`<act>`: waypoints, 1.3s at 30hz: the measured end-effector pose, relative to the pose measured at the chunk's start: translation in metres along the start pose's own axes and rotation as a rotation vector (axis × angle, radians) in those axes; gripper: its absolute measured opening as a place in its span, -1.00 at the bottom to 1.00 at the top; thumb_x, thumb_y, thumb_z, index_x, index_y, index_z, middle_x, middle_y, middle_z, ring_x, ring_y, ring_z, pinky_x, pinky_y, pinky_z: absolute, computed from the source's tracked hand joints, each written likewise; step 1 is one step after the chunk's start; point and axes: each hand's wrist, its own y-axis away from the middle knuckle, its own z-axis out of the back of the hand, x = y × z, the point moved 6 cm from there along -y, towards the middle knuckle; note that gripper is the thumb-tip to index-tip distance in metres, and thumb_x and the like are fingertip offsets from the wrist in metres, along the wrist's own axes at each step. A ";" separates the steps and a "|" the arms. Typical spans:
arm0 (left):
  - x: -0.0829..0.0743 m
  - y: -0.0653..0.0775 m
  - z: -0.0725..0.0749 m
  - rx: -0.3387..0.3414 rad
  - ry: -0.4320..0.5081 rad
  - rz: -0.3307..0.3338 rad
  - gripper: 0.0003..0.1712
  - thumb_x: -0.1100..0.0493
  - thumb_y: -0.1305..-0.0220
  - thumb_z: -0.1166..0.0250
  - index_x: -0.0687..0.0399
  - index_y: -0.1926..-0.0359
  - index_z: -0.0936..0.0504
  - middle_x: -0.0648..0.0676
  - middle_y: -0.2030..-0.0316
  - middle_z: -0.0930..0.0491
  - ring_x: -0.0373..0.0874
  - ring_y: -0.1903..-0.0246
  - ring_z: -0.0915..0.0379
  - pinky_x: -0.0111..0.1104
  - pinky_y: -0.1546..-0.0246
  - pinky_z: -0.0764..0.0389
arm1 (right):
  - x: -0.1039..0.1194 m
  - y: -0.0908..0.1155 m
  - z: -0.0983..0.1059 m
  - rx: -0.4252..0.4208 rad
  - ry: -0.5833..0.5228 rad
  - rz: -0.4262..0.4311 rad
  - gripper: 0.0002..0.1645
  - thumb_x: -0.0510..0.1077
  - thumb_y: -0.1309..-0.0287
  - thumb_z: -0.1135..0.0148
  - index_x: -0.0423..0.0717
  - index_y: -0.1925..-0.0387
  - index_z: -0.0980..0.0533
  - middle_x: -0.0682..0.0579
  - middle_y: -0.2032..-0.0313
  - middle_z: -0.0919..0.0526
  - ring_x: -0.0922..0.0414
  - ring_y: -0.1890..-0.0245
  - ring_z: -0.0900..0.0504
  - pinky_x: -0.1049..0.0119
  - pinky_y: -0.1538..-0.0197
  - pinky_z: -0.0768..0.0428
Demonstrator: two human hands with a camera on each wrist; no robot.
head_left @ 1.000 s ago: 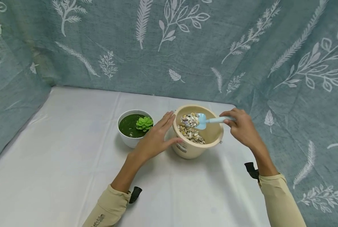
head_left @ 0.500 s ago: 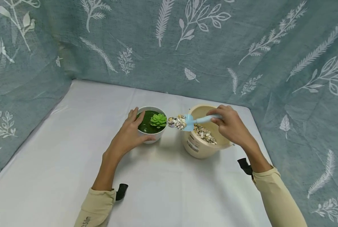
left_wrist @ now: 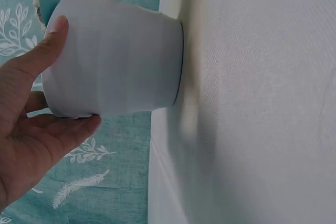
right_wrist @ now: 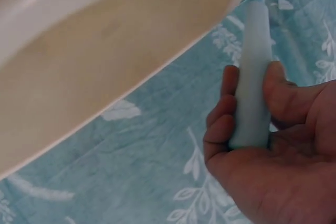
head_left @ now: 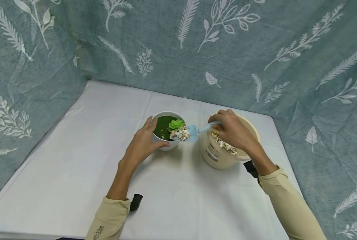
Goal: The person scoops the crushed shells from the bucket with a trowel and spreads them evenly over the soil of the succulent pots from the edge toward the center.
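Note:
My left hand (head_left: 142,143) holds the white pot (left_wrist: 110,59) near its rim, thumb on one side and fingers on the other. Inside the pot, a bright green succulent (head_left: 176,124) sits on a dark green surface. In my right hand (head_left: 230,129) is a light blue trowel (head_left: 192,133), gripped by its handle, with fingers and thumb wrapped round it in the right wrist view. A heap of small shells or pebbles (head_left: 179,134) fills its blade, which overlaps the pot's right rim in the head view.
A cream bucket (head_left: 215,156) with more of the same pieces (head_left: 224,144) stands right of the pot, partly under my right forearm. White cloth (head_left: 163,193) covers the table. Green leaf-patterned fabric (head_left: 166,73) hangs behind and at both sides.
My left hand has gone from the bucket's rim to the pot and taken hold of it. The loaded trowel has moved left, out of the bucket to the pot's rim. The view has shifted.

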 end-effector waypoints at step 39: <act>0.005 0.003 0.003 -0.081 0.031 -0.029 0.20 -0.27 0.20 -0.42 0.19 -0.37 -0.09 0.22 -0.35 -0.05 0.16 -0.26 -0.12 -0.07 -0.15 -0.33 | 0.108 -0.038 0.028 -0.106 0.666 0.125 -0.74 -0.41 0.26 -0.23 -0.06 0.79 -0.41 -0.06 0.58 -0.30 -0.03 0.45 -0.19 0.17 0.33 -0.25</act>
